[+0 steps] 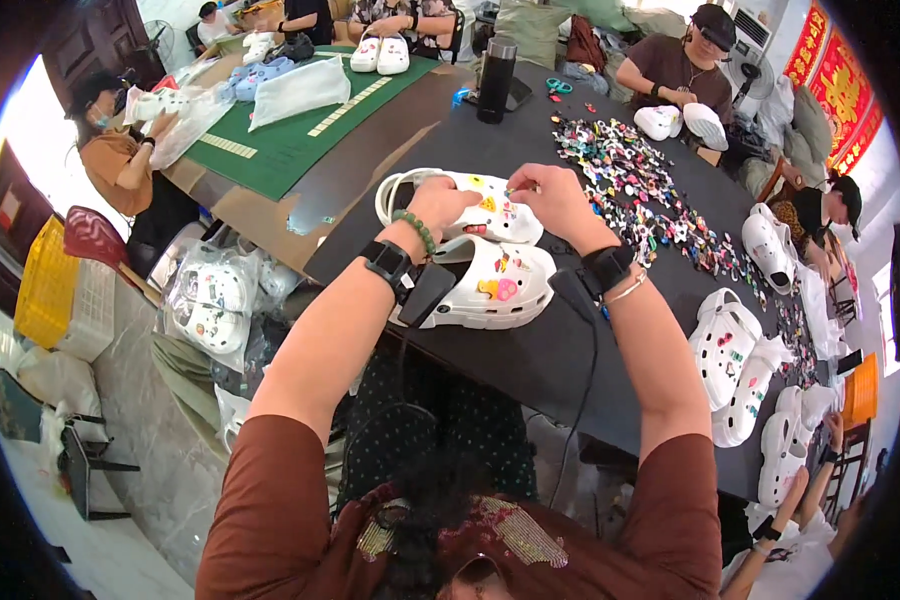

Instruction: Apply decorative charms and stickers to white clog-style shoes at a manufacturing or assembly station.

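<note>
On the dark table in front of me lie two white foam clogs side by side. The farther clog (523, 227) carries several small colourful charms on its upper. My left hand (442, 205) is closed round its heel opening and side. My right hand (555, 200) pinches a tiny shoe charm at its fingertips, against the toe part of that clog. Nearer to me, the second clog (485, 297) has a pink and orange charm and a few others; neither hand's fingers hold it. Part of the farther clog is hidden behind my hands.
Loose charms (635, 185) are heaped to the right. Decorated white clogs (722, 350) stand along the right edge. A black tumbler (497, 80) and teal scissors (559, 86) are farther back. A green mat (300, 150) lies at far left. Other people work around the table.
</note>
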{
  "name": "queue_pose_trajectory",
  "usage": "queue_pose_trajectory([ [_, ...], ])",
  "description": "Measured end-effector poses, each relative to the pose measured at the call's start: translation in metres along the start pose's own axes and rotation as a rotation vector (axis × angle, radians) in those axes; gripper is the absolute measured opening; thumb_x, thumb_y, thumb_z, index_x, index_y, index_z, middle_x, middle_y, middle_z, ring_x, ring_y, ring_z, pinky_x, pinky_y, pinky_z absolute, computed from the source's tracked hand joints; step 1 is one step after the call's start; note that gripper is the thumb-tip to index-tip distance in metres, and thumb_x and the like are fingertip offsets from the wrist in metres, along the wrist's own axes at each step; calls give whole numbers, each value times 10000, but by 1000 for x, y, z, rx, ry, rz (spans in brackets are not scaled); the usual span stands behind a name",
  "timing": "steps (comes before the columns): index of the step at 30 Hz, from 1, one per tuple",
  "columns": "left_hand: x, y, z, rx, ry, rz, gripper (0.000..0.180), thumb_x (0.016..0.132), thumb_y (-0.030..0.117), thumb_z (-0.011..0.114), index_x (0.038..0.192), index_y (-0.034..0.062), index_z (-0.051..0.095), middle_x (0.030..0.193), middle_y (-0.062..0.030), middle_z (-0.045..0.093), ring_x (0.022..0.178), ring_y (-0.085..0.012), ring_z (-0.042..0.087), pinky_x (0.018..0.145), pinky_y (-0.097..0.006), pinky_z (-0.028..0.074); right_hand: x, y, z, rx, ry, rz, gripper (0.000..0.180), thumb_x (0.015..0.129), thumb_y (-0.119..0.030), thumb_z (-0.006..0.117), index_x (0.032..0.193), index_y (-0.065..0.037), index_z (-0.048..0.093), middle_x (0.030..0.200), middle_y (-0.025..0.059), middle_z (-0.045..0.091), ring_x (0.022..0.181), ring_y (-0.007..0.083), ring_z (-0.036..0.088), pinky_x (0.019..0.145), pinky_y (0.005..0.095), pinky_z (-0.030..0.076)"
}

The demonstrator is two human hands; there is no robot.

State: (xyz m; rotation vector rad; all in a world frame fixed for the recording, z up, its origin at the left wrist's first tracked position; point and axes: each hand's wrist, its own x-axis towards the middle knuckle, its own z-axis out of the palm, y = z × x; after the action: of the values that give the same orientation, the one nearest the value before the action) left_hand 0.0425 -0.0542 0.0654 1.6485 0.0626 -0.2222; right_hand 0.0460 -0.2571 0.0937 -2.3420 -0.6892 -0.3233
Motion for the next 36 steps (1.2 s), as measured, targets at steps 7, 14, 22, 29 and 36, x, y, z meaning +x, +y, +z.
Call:
queue_pose_trajectory([
  [7,-4,-2,3,-27,-3,9,289,832,83,688,1060,-80,619,1013,-143,681,855,-180,668,734,-299,526,24,-1,18,-58,-34,-3,151,770,-108,699,910,-49,707,822,146,696,782,302,672,721,371,524],
  [14,-5,-14,-1,41,-32,78,266,832,85,692,1035,-71,622,987,-121,678,840,-156,653,723,-285,515,31,-2,13,17,-162,152,137,738,-96,733,852,-19,719,779,140,697,723,250,679,683,348,531],
  [22,-7,-28,-1,-12,-54,144,259,824,70,699,1039,-54,625,979,-93,675,834,-142,640,726,-281,508,37,-14,9,-123,-284,112,128,677,-84,748,784,-24,715,753,148,687,708,269,674,667,354,530],
  [29,-11,-27,3,108,-9,162,265,838,79,687,1071,-34,629,996,-81,676,841,-130,629,744,-272,494,41,-22,9,-250,-324,93,92,666,-88,738,733,-40,696,747,129,683,736,297,671,669,383,527],
  [36,-13,-33,3,14,-10,199,264,841,94,680,1067,-35,631,985,-76,677,833,-131,624,742,-282,489,38,-16,13,-221,-289,34,94,675,-81,732,762,-56,704,752,131,685,742,302,673,676,386,529],
])
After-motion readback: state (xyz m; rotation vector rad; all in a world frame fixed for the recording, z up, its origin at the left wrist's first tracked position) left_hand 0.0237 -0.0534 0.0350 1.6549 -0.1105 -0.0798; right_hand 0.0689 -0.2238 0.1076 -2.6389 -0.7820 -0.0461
